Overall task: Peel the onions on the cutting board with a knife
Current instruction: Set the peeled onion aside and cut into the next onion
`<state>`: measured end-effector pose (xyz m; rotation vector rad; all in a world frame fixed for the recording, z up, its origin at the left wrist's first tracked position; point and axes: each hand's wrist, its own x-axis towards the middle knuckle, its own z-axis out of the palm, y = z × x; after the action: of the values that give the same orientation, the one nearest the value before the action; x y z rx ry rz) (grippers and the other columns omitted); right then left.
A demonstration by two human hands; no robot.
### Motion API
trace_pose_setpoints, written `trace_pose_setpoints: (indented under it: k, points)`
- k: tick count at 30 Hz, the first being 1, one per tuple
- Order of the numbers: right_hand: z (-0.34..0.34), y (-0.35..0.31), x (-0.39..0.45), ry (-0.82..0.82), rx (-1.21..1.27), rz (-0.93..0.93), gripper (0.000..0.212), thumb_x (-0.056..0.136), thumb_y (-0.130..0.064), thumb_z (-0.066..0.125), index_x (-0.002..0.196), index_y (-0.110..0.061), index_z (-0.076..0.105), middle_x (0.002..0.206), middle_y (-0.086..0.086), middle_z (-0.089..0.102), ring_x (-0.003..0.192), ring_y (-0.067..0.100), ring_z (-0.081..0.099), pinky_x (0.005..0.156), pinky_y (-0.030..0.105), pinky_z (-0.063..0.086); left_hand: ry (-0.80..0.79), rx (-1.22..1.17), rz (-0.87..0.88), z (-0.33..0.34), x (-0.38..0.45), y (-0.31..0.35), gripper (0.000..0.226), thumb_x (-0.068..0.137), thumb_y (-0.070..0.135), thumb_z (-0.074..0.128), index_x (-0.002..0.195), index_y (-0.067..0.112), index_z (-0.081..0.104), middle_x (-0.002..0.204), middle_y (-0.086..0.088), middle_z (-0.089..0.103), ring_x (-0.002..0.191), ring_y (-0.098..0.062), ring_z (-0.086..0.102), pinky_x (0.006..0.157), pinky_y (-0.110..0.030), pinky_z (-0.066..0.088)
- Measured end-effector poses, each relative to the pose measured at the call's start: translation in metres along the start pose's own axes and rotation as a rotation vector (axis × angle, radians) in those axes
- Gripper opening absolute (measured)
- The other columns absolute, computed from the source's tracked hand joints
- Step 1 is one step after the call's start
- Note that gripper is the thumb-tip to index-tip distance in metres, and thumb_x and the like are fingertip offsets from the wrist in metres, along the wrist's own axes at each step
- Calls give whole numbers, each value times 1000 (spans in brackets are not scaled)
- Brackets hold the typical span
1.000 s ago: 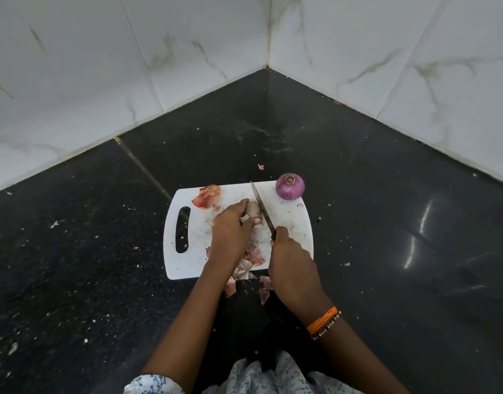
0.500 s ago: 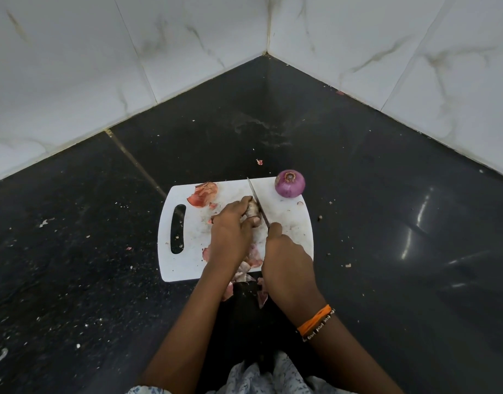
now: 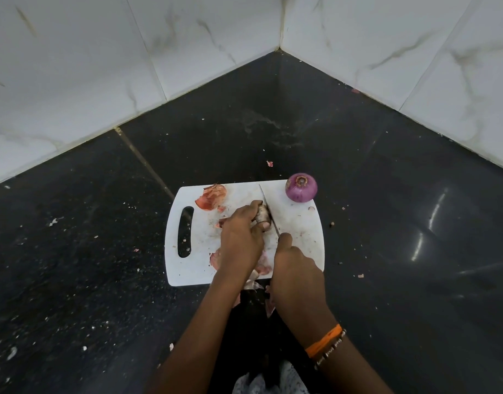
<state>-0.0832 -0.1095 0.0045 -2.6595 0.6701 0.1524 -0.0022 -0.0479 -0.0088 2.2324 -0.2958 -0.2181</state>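
A white cutting board (image 3: 298, 231) lies on the black counter. My left hand (image 3: 241, 237) pins a small onion (image 3: 262, 214) to the middle of the board; my fingers hide most of it. The knife (image 3: 266, 204) is gripped in my right hand (image 3: 295, 268), its blade pointing away from me and pressed against the right side of that onion. A peeled purple onion (image 3: 301, 187) stands at the board's far right corner. Loose onion skins (image 3: 211, 197) lie at the far left of the board, and more skins (image 3: 263, 267) lie near the front edge under my hands.
The black counter (image 3: 88, 251) runs into a corner of white marble-tiled walls (image 3: 74, 66). Small peel scraps (image 3: 269, 163) and crumbs dot the counter around the board. The board's handle slot (image 3: 185, 231) is on its left side.
The knife blade has slid left, closer against the onion under my left hand. Both hands stay in nearly the same place on the board.
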Motion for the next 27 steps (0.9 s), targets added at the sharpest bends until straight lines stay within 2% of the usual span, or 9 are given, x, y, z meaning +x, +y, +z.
trace_pose_setpoints:
  k: [3, 7, 11, 15, 18, 22, 27]
  points:
    - [6, 4, 13, -56, 15, 4, 39, 97, -12, 47, 132, -12, 30, 112, 8, 60, 99, 28, 62, 74, 34, 46, -8, -24, -11, 0, -4, -4, 46, 87, 6, 62, 132, 11, 53, 134, -6, 56, 124, -21, 49, 101, -20, 30]
    - [12, 12, 9, -81, 52, -4, 46, 88, -6, 55, 125, -13, 31, 101, 7, 60, 89, 29, 62, 62, 33, 38, 3, -34, -51, -3, 1, -4, 47, 90, 9, 60, 135, 11, 49, 136, -6, 55, 125, -21, 49, 103, -22, 30]
    - [13, 18, 12, -33, 88, -20, 37, 90, -6, 44, 125, -13, 33, 101, 10, 60, 88, 31, 61, 67, 37, 43, 1, -25, -53, -4, 1, -4, 48, 88, 11, 63, 134, 14, 51, 134, -3, 56, 125, -21, 49, 103, -23, 31]
    - [9, 24, 14, 32, 103, -21, 23, 94, -7, 36, 117, -12, 38, 97, 9, 62, 83, 29, 61, 61, 31, 35, 58, 15, -7, -8, -2, -6, 43, 79, 7, 70, 118, 22, 60, 122, 2, 61, 116, -17, 51, 91, -19, 33]
    - [4, 27, 15, 69, 115, -20, 20, 97, -10, 36, 117, -13, 39, 93, 6, 62, 79, 25, 61, 62, 33, 42, 40, 96, 27, -7, -4, -4, 44, 75, 5, 71, 111, 22, 53, 117, 1, 58, 108, -17, 50, 85, -22, 39]
    - [3, 27, 11, 68, 174, -39, 18, 98, -11, 36, 116, -14, 40, 92, 6, 61, 78, 24, 60, 68, 39, 51, -47, 201, 110, -7, -5, -2, 54, 80, 7, 64, 129, 22, 49, 130, -3, 52, 116, -24, 48, 96, -32, 41]
    - [5, 29, 5, 95, 215, -115, 18, 98, -12, 37, 115, -14, 42, 83, 4, 57, 71, 24, 57, 63, 41, 49, -80, 206, 190, -8, -5, -1, 47, 81, 8, 62, 126, 22, 55, 132, -1, 53, 118, -23, 47, 102, -34, 40]
